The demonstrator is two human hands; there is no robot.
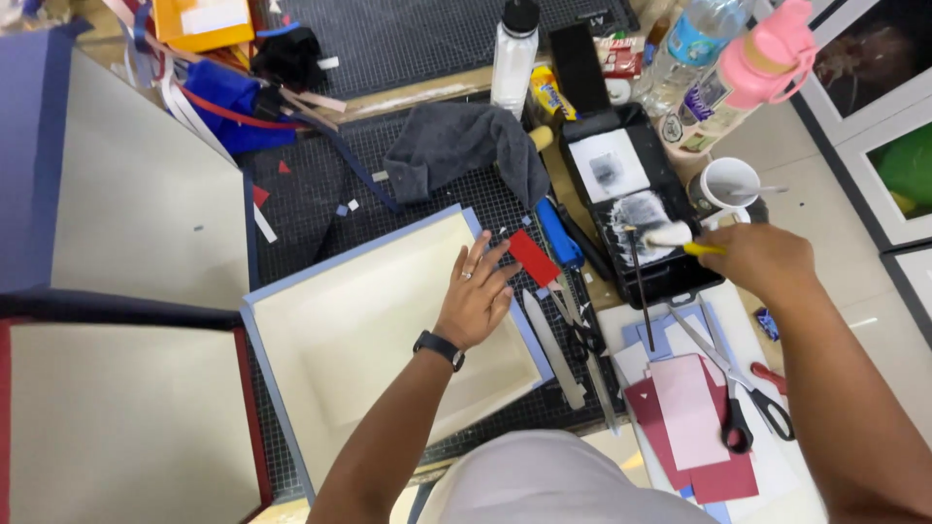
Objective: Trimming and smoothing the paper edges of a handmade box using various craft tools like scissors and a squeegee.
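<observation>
Left hand (476, 296) lies flat, grip wide, on the board (369, 340); right hand (757, 260) apparently clasps a roller (672, 236).

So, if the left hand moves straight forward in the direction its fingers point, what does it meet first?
Probably the small red card. The left hand lies on the cream board, fingers pointing up and right, and its fingertips already reach the card's near end. The blue-handled tool lies just beyond.
</observation>
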